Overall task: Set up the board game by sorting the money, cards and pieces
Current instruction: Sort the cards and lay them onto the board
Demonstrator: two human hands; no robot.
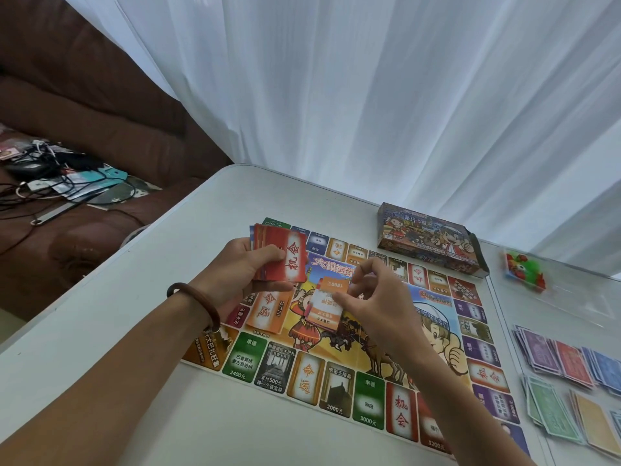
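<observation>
A colourful game board lies flat on the white table. Above the board's far left corner my left hand grips a fanned stack of red cards. My right hand hovers over the board's middle and pinches an orange property card at its right edge, over a small pile of similar cards. An orange card pile lies on the board under my left hand. Sorted paper money in purple, red, blue, green and orange piles lies at the right.
The game box stands open beyond the board's far right corner. A clear bag of green and red pieces lies to its right. A brown sofa with cables and clutter is at the left. A white curtain hangs behind the table.
</observation>
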